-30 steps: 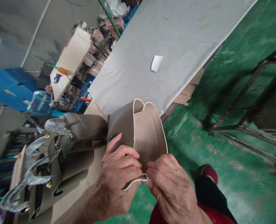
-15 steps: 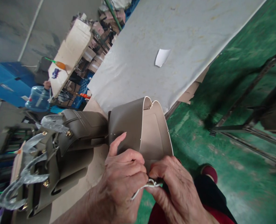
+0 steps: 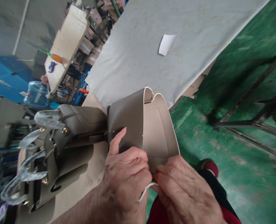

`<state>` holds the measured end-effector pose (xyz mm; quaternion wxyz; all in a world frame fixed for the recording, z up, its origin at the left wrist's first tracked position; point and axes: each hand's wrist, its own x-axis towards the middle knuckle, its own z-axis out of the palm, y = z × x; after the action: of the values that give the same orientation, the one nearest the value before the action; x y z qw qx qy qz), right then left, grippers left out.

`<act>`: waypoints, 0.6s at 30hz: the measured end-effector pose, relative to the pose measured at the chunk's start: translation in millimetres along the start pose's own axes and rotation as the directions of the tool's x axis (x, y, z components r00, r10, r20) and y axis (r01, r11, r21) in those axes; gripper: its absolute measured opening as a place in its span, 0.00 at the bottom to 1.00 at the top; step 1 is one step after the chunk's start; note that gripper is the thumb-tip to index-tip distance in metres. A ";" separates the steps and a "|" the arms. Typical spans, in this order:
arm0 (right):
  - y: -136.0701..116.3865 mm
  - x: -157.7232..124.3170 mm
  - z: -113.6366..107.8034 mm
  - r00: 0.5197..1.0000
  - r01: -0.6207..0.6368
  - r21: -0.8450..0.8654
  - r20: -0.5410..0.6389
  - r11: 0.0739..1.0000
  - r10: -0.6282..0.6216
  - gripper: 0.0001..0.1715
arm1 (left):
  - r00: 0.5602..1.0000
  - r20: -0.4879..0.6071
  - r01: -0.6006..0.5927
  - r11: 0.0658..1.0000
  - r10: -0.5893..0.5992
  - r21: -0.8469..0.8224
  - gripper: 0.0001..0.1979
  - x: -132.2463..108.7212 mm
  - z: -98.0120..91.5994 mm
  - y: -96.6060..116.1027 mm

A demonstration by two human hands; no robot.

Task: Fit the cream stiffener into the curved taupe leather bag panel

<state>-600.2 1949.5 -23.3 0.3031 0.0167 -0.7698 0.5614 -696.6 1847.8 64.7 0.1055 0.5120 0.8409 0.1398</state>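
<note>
A taupe leather bag piece (image 3: 138, 121), folded so its pale lining faces right, stands between my hands at the table's near edge. My left hand (image 3: 126, 183) is closed on its lower left side, the index finger stretched up along the outer face. My right hand (image 3: 186, 193) pinches the lower edge beside it. A thin white cord (image 3: 146, 190) loops out between the two hands, its ends hidden in the fingers.
Several finished taupe bags (image 3: 65, 146) with brass studs and clear plastic wrap (image 3: 28, 165) lie on the left. A grey-white sheet (image 3: 166, 56) covers the table, with a paper scrap (image 3: 166, 43) on it. Green floor (image 3: 233, 155) and a metal frame (image 3: 252, 118) are on the right.
The bag piece has risen and tilted a little, showing more of its lining. Both hands have drawn closer to the camera and the cord loop has shortened.
</note>
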 end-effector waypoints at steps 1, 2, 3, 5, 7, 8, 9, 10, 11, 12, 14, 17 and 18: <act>0.8 0.6 -1.4 1.000 0.005 -0.007 0.019 1.000 -0.005 0.09 | 1.000 0.014 0.006 1.000 -0.006 0.002 0.13 -0.3 1.0 0.1; 2.0 1.3 -2.8 0.999 0.020 -0.025 0.047 0.999 -0.019 0.10 | 1.000 0.024 0.009 1.000 -0.009 0.000 0.13 -0.7 1.9 0.3; 3.4 2.0 -4.3 0.996 0.044 -0.051 0.085 0.998 -0.040 0.11 | 1.000 0.020 0.011 1.000 -0.011 -0.006 0.13 -1.1 2.4 0.4; 7.2 4.0 -7.6 0.984 0.152 -0.116 0.115 0.982 -0.139 0.16 | 1.000 0.017 0.016 1.000 -0.016 -0.020 0.13 -1.6 2.7 0.2; 11.7 6.1 -11.1 0.958 0.275 -0.176 0.135 0.945 -0.253 0.19 | 1.000 -0.017 0.004 1.000 -0.005 -0.027 0.13 -1.9 3.0 -0.8; 13.7 6.9 -12.6 0.945 0.320 -0.191 0.141 0.928 -0.296 0.18 | 0.999 -0.032 0.000 1.000 -0.001 -0.030 0.12 -2.3 3.4 -1.6; 15.2 7.4 -13.5 0.933 0.349 -0.193 0.162 0.917 -0.321 0.16 | 0.999 -0.038 -0.009 0.999 0.007 -0.031 0.12 -3.1 4.2 -2.5; 16.0 7.6 -13.5 0.926 0.364 -0.195 0.180 0.911 -0.332 0.13 | 0.999 -0.044 -0.009 1.000 0.008 -0.029 0.12 -4.3 5.4 -3.5; 16.0 7.4 -12.5 0.924 0.363 -0.184 0.202 0.914 -0.326 0.12 | 0.999 -0.046 -0.011 1.000 0.010 -0.023 0.12 -6.1 7.1 -4.3; 15.3 6.7 -10.6 0.928 0.351 -0.167 0.192 0.921 -0.319 0.12 | 0.999 -0.040 -0.013 1.000 0.012 -0.011 0.12 -8.2 9.3 -5.0; 12.4 3.0 -5.0 0.951 0.271 -0.108 0.180 0.956 -0.250 0.14 | 0.997 -0.068 -0.031 0.999 0.033 0.031 0.12 -13.0 14.9 -5.5; 8.6 -9.9 1.6 0.993 0.005 0.005 0.122 1.000 -0.006 0.10 | 0.987 -0.135 -0.069 0.991 0.085 0.118 0.09 -18.5 23.8 -4.2; 8.4 -15.9 1.9 0.994 -0.084 0.018 0.070 0.996 0.082 0.07 | 0.982 -0.155 -0.081 0.986 0.104 0.145 0.08 -19.7 26.2 -3.4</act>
<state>-591.1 1946.0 -38.5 0.2525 0.0073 -0.7739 0.5807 -682.1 1832.1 39.6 -0.0056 0.5436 0.8296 0.1273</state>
